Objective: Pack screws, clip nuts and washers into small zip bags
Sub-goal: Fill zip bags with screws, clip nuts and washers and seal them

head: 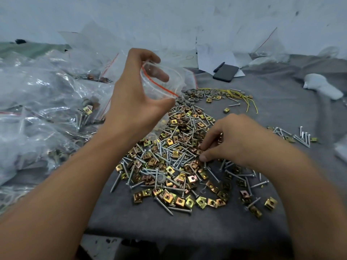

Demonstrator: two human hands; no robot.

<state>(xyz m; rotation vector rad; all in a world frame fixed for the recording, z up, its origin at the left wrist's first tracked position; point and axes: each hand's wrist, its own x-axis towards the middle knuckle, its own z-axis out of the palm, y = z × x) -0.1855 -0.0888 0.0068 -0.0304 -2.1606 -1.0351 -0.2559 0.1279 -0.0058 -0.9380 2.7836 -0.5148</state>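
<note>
While the left hand (135, 102) grips the zip bag (162, 81) mouth-open above the pile's (176, 158) far-left edge, the right hand (234, 139) pinches among clip nuts directly below-right, nearer the hardware.

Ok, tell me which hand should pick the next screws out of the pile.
Right hand: its fingertips are already down in the pile. The left hand is raised, holding the zip bag open.
</note>
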